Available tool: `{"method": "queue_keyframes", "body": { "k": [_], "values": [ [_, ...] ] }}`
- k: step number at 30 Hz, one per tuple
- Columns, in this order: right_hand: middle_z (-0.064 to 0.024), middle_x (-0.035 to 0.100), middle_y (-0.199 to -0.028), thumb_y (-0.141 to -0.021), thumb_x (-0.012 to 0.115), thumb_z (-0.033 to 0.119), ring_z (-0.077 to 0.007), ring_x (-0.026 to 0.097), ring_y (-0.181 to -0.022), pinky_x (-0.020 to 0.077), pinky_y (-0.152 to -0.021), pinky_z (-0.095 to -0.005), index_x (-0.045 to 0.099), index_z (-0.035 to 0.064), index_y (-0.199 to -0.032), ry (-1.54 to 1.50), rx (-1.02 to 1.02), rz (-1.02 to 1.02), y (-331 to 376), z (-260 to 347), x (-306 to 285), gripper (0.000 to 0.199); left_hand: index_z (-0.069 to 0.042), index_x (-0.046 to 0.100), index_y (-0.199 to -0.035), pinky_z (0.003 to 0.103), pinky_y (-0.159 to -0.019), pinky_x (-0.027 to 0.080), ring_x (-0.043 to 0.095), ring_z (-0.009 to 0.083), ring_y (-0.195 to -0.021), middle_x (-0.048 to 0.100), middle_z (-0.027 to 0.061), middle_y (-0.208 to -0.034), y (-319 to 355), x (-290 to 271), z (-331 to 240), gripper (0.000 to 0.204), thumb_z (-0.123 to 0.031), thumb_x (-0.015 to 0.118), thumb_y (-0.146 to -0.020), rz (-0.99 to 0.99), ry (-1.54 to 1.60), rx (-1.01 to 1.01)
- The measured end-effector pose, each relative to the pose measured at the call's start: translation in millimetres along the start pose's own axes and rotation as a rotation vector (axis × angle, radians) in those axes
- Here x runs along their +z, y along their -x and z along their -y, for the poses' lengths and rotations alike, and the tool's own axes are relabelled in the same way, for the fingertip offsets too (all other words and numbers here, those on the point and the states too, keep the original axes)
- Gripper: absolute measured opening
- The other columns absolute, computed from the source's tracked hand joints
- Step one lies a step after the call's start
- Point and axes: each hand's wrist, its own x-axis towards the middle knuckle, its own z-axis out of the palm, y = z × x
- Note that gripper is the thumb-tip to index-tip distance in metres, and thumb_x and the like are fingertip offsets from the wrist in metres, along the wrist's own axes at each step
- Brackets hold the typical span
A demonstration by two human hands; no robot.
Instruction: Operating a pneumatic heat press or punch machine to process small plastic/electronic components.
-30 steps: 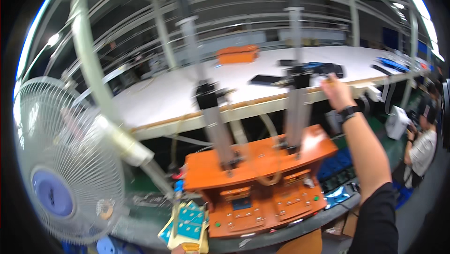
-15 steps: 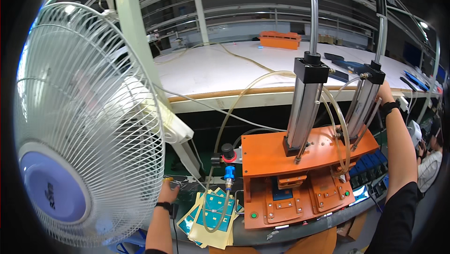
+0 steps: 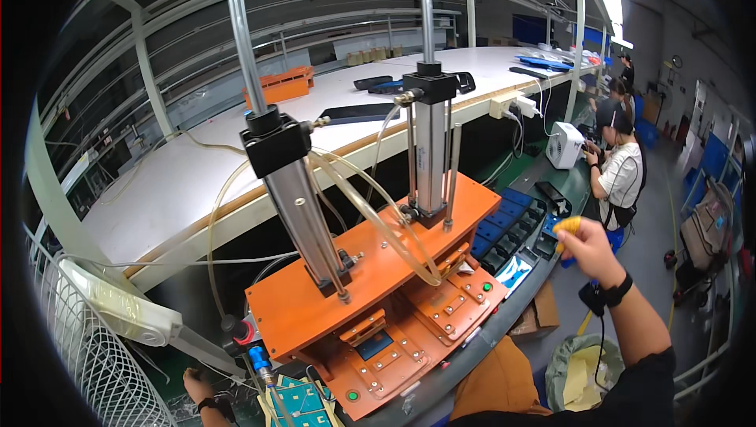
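Note:
My right hand (image 3: 589, 250) is raised beyond the right end of the orange press (image 3: 291, 313), its fingers bent but apart and no held object visible. Yellow coverings show on its fingertips. Nearest to it are a black frame-like part (image 3: 554, 200) and a rack of blue and black parts (image 3: 504, 226). Low at the left, my left hand (image 3: 197, 388) is blurred, close to the teal-and-cream sheets (image 3: 299, 399); its fingers cannot be made out. A dark blue flat piece (image 3: 375, 346) lies in the press's left station. Green buttons sit at both front corners.
Two tall cylinders rise from the press, with hoses looping around. Behind stands a white-topped table (image 3: 197, 183). A fan guard (image 3: 87, 340) is at lower left. At right are a co-worker (image 3: 622, 163), a small white fan (image 3: 565, 146) and a lined bin (image 3: 583, 372).
My view has swung right, so the press appears further left. My right hand has come away from behind the right cylinder to the press's right side. My left hand stays low at the left.

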Motion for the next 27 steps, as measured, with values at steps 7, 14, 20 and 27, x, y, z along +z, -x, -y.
{"method": "queue_keyframes", "body": {
  "k": [7,14,20,27],
  "values": [
    [-0.0026,0.074,-0.089,-0.105,0.069,0.013,-0.0076,0.067,-0.071,0.0562,-0.064,-0.0238,0.075,-0.0002,-0.112,-0.235,0.131,-0.079,100.9,-113.0,67.8,0.016,0.005,0.067,-0.128,0.033,-0.087,0.053,0.065,0.0183,-0.094,0.073,0.0088,-0.107,104.9,-88.5,-51.3,0.034,-0.012,0.076,-0.100,-0.033,0.591,-0.198],
    [-0.0037,0.075,-0.091,-0.105,0.069,0.011,-0.0089,0.072,-0.077,0.0570,-0.067,-0.0223,0.074,-0.0003,-0.117,-0.614,0.183,0.220,125.7,-115.9,138.9,0.017,0.004,0.057,-0.145,0.042,-0.106,0.052,0.063,0.0364,-0.130,0.059,0.0285,-0.147,268.8,-191.2,-23.8,0.046,-0.001,0.060,-0.100,-0.425,1.097,-0.617],
    [-0.0037,0.075,-0.093,-0.105,0.070,0.012,-0.0080,0.070,-0.078,0.0564,-0.068,-0.0220,0.074,-0.0001,-0.117,-0.690,0.227,0.406,131.4,-125.9,155.7,0.017,0.001,0.063,-0.135,0.043,-0.105,0.053,0.065,0.0357,-0.122,0.064,0.0202,-0.142,413.5,-315.3,-194.7,0.034,-0.019,0.059,-0.108,-0.420,1.493,-0.592],
    [-0.0040,0.075,-0.098,-0.106,0.069,0.012,-0.0093,0.072,-0.085,0.0575,-0.071,-0.0229,0.073,-0.0003,-0.118,-0.760,0.293,0.499,155.7,-146.7,168.0,0.017,0.007,0.070,-0.110,0.040,-0.086,0.063,0.074,0.0308,-0.093,0.071,0.0207,-0.117,476.1,-342.8,-292.7,0.030,-0.021,0.068,-0.100,-0.192,1.538,-0.233]
  ]
}}
